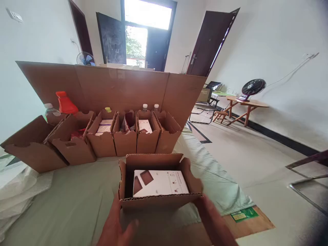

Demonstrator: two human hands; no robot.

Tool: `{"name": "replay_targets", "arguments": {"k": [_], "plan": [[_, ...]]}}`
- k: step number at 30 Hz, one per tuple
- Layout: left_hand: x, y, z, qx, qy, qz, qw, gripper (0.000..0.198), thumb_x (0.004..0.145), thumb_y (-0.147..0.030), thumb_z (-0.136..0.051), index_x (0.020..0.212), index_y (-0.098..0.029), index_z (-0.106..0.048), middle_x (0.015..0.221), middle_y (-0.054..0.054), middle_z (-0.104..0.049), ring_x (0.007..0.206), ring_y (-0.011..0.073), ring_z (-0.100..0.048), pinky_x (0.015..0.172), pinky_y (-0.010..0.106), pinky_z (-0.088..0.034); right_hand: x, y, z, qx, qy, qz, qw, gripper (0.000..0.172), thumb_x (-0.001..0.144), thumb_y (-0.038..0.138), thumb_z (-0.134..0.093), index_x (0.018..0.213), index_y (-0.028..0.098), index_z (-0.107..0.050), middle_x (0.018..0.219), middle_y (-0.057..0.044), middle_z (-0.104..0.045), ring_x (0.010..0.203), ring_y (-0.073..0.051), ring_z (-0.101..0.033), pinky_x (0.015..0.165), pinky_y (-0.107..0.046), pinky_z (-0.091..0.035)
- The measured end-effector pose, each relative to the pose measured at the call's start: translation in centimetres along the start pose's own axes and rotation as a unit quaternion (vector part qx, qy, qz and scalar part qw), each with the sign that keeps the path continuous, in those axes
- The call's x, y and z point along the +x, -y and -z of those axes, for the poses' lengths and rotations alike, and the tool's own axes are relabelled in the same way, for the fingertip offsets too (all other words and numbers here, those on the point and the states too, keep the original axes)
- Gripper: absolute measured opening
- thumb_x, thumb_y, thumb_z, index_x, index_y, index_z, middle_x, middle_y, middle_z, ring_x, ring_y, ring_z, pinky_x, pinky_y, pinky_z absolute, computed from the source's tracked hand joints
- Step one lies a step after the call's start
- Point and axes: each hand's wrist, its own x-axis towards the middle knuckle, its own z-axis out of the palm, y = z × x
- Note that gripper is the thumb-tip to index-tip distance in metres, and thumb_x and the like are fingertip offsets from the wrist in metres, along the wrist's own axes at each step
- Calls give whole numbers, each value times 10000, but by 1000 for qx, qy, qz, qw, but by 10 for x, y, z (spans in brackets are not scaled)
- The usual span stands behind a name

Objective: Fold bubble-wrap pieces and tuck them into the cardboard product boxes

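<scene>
In front of me is an open cardboard box (159, 201) with a white printed carton (164, 182) lying inside it. My left hand (116, 220) is at the box's near left corner, its thumb spread out in front and its other fingers partly hidden along the side. At the near right corner, my right hand (208, 213) grips the box, with most of its fingers hidden behind the side wall. Whether the box rests on the green cloth (77, 194) or is slightly raised, I cannot tell.
Several cardboard bins (125, 143) stand in a row beyond the box, some holding packages. Behind them rise a tall cardboard panel (123, 83), a red bottle (66, 103) and clear bottles. Plastic wrap (23, 188) lies at left. A fan (252, 88) sits on a wooden table (256, 103).
</scene>
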Motion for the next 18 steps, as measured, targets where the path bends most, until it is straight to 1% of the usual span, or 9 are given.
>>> {"name": "replay_targets", "arguments": {"k": [1, 3, 6, 9, 12, 13, 15, 16, 18], "plan": [[2, -2, -6, -1, -4, 4, 1000, 791, 931, -550, -491, 1592, -293, -140, 1576, 95, -436, 1486, 322, -356, 1159, 505, -414, -6, -12, -9, -6, -4, 20, 1000, 597, 964, 643, -423, 1376, 256, -614, 1357, -112, -664, 1279, -309, -600, 1038, -503, -518], [5, -2, -13, 7, -9, 6, 1000, 802, 935, -535, -475, 1597, -273, -106, 1585, 105, -416, 1504, 318, -317, 1182, 510, -379, -8, -22, -22, -26, -18, 45, 998, 589, 959, 628, -451, 1407, 272, -587, 1359, -111, -661, 1294, -308, -588, 1030, -483, -530], [17, 3, -18, 35, -17, 13, 999, 792, 923, -507, -487, 1586, -239, -146, 1584, 135, -402, 1500, 339, -317, 1196, 550, -332, 11, -11, -26, -40, -14, 50, 998, 612, 963, 640, -424, 1443, 282, -550, 1402, -100, -629, 1335, -299, -551, 1085, -475, -488], [47, 2, -19, 65, -25, 18, 997, 759, 905, -429, -523, 1566, -237, -203, 1547, 146, -445, 1431, 343, -428, 1165, 558, -362, 48, 7, -23, -16, 5, 63, 998, 666, 942, 670, -441, 1471, 271, -512, 1465, -97, -572, 1395, -300, -482, 1169, -492, -380], [89, 0, -20, 42, 1, 20, 999, 783, 885, -350, -542, 1570, -229, -182, 1484, 141, -519, 1361, 315, -510, 1125, 523, -418, 82, 19, -27, 5, -18, 56, 998, 674, 936, 663, -463, 1463, 246, -514, 1490, -97, -544, 1421, -303, -439, 1208, -510, -299], [101, 2, -20, 27, 15, 22, 999, 793, 883, -329, -542, 1573, -223, -166, 1491, 143, -514, 1361, 306, -511, 1124, 515, -421, 90, 21, -29, 9, -22, 48, 999, 664, 935, 655, -475, 1454, 242, -520, 1491, -94, -543, 1416, -304, -443, 1205, -508, -305], [117, 8, -21, 4, 40, 23, 999, 820, 883, -305, -548, 1582, -211, -129, 1551, 155, -445, 1395, 298, -475, 1142, 507, -403, 99, 21, -32, 12, -22, 27, 999, 641, 928, 632, -509, 1437, 243, -529, 1487, -87, -548, 1391, -305, -471, 1177, -495, -359], [120, 13, -22, -2, 47, 24, 999, 837, 883, -297, -550, 1588, -210, -107, 1586, 157, -395, 1421, 298, -443, 1157, 508, -386, 99, 20, -33, 10, -24, 18, 1000, 636, 918, 626, -527, 1425, 242, -537, 1479, -86, -556, 1376, -308, -487, 1158, -490, -387], [116, 22, -20, -3, 45, 33, 998, 876, 877, -279, -559, 1597, -213, -66, 1638, 148, -301, 1477, 300, -359, 1195, 523, -329, 91, 13, -30, -7, -52, 4, 999, 635, 892, 629, -549, 1386, 229, -565, 1452, -96, -581, 1351, -326, -510, 1135, -506, -412]]}}
